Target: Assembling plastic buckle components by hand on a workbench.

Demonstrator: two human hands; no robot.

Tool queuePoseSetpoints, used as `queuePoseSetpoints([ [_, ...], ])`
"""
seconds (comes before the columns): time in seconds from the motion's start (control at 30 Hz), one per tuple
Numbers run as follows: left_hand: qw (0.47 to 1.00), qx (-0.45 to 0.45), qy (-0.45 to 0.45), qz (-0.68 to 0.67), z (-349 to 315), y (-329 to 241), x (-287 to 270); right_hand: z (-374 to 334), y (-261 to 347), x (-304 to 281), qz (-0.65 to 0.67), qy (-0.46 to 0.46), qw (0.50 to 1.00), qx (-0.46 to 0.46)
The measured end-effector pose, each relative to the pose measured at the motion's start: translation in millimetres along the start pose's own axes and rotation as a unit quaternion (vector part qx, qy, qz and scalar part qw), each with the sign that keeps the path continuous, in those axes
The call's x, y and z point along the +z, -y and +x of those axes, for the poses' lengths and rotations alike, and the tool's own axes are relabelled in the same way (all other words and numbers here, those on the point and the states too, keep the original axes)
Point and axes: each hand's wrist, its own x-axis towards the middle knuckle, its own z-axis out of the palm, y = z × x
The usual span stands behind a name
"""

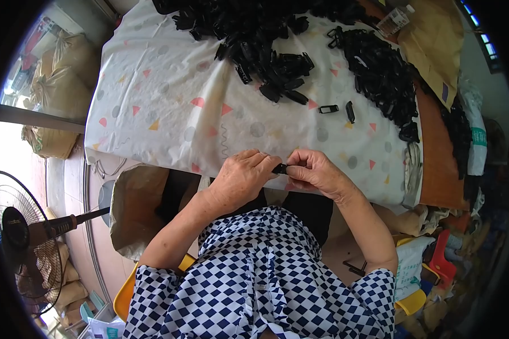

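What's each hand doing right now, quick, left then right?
Left hand: closed, pinching one end of the black clip.
Right hand: closed, pinching the clip's other end.

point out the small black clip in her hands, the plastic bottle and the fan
small black clip (279, 168), head view, the part showing between the fingertips
plastic bottle (395, 20), head view, its clear body
fan (17, 243), head view, the wire guard

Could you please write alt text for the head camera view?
A person's left hand and right hand together pinch a small black plastic clip at the edge of a white patterned tablecloth. Heaps of similar black clips cover the table's far side.
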Motion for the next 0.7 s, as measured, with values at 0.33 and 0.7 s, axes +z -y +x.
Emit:
queuePoseSetpoints([
  [0.33, 0.990, 0.021, 0.136, 0.023, 16, -16, 3, -7, -28, -23, 0.048, 0.072, 0.996, 0.023],
  [0.7, 0.930, -0.245, 0.045, -0.272, 35, -38, 23, -20, -29, -30, 0.213, 0.039, 0.975, -0.047],
])
